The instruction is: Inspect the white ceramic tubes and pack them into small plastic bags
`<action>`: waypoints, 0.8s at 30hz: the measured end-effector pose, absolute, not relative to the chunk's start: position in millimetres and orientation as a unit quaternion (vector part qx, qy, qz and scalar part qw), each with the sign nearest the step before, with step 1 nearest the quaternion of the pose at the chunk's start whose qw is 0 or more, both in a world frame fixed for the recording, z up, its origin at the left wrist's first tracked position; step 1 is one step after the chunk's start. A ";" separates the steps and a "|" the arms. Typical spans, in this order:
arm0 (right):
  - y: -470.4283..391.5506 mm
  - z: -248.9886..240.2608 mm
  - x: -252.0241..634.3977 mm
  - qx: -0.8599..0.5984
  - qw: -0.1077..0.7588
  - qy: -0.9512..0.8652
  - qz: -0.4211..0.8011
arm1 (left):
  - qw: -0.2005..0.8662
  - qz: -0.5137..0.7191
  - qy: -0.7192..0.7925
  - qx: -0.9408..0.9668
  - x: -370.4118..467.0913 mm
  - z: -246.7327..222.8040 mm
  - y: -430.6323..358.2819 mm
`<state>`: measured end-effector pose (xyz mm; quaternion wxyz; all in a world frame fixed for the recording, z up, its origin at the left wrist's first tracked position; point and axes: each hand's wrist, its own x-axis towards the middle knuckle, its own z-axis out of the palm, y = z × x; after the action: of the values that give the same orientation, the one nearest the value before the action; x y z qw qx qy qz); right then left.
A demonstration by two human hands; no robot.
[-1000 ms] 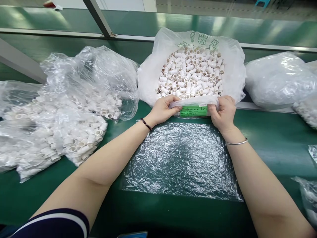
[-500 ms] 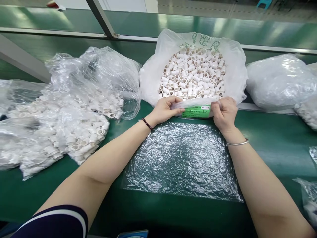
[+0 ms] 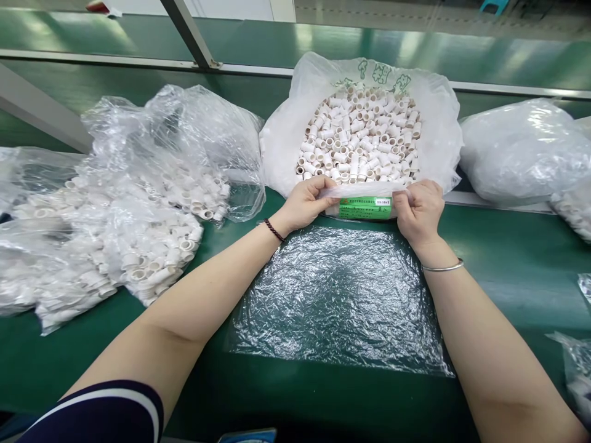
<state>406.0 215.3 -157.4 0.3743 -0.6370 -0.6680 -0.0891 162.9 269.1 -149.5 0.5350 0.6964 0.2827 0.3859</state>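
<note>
1. The green table (image 3: 508, 258) fills pretty much the whole frame, smooth matte surface, with a metal rail running across the top.
2. Left side of the frame: a big heap of clear crinkly bags (image 3: 133, 203) stuffed with short white tube fittings, slumped and shiny.
3. Upper middle: the open white bag (image 3: 286, 135), soft milky plastic with green print on its far rim, full of loose white tube fittings (image 3: 360, 135), little hollow cylinders lying every which way.
4. Lower middle: a flat clear bag (image 3: 339, 295) lies on the table, wrinkled and glinty, its far edge up at the hands, right in front of the white bag.
5. Right edge: another bulging cloudy bag (image 3: 521, 151), closed, well apart from the hands.
6. The left hand (image 3: 302, 203) is curled narrow, fingers pinching the clear bag's far edge just left of the label. Dark bead bracelet on the wrist.
7. The right hand (image 3: 418, 209) is curled the same way, pinching that edge on the other side. Thin silver bangle on the wrist.
8. Between the two hands sits the green label (image 3: 364, 207), a small rectangle with tiny print, too small to read.
</note>
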 end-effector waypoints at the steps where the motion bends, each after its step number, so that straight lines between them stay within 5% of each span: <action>1: 215.2 -157.3 405.9 -0.638 0.374 -0.668 -0.087 | 0.535 0.389 0.279 0.697 162.6 -150.0 269.7; 24: 215.8 -157.5 406.5 -0.619 0.399 -0.664 -0.133 | 0.537 0.366 0.281 0.706 162.2 -152.7 273.4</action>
<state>406.5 215.8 -157.5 0.3994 -0.6185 -0.6635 -0.1328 162.2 273.4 -152.7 0.5373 0.7059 0.2808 0.3662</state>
